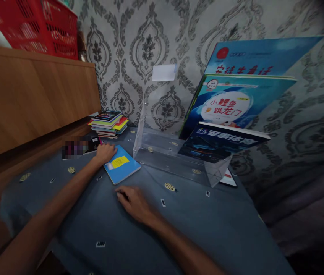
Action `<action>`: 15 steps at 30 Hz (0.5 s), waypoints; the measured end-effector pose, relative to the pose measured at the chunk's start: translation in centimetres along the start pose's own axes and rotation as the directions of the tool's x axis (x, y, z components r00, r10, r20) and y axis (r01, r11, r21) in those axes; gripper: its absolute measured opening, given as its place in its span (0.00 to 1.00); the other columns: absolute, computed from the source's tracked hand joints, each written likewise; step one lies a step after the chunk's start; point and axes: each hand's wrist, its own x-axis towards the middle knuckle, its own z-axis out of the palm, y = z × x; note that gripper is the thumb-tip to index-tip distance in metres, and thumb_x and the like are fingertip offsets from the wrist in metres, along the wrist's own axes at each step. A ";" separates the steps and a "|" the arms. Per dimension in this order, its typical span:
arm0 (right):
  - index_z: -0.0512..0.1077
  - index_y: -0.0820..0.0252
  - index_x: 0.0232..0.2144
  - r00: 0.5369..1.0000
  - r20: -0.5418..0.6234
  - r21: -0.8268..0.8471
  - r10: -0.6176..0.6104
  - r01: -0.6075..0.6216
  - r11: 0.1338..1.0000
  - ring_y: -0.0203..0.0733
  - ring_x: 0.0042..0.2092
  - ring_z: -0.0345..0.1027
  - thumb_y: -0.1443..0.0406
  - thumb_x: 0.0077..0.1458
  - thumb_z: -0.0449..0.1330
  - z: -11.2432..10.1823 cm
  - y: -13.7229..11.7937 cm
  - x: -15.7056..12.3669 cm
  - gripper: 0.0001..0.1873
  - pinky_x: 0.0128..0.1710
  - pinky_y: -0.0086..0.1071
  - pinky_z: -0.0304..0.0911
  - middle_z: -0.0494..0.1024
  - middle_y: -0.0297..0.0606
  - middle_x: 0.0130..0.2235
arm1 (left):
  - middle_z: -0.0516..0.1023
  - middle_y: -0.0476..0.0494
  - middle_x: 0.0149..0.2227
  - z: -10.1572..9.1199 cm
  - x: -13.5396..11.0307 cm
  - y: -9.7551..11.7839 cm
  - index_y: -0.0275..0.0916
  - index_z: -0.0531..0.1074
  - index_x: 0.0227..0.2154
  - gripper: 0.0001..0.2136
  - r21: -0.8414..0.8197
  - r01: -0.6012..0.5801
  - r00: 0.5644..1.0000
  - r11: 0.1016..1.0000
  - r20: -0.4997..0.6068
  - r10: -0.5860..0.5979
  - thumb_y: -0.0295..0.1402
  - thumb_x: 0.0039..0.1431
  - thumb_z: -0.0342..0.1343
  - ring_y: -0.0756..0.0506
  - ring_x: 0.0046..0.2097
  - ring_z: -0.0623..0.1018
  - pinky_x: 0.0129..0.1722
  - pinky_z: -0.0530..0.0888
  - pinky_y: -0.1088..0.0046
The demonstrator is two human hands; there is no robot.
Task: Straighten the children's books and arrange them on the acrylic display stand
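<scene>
A thin blue book (122,172) with a yellow patch on its cover lies flat on the table. My left hand (106,153) is closed over its upper left corner; the thumb's grip is hard to see. Just below the book's near edge, my right hand (135,202) is loosely curled with thumb and forefinger apart, holding nothing. Left of my left hand lies a dark book (93,142), partly blurred out. Behind it is a stack of books (109,128). On the right, a clear book stand (164,162) bears several upright books, with a dark blue book (222,141) in front.
The table has a grey-blue patterned cloth (139,244). A wooden cabinet (36,95) rises at the left, with a red basket (61,30) on top. Patterned wallpaper (147,46) covers the wall behind. Under the stand's right end, a flat white-and-dark object (229,178) sticks out.
</scene>
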 end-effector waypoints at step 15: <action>0.74 0.59 0.49 0.993 -0.020 -0.163 -0.117 0.113 0.980 0.43 0.47 0.76 0.70 0.66 0.53 -0.1 -0.5 -0.5 0.13 0.49 0.35 0.68 0.81 0.42 0.48 | 0.78 0.46 0.54 1.7 0.1 -1.4 0.43 0.73 0.56 0.20 -0.296 -0.275 0.961 0.915 -0.068 0.267 0.33 0.66 0.43 0.43 0.56 0.74 0.59 0.68 0.66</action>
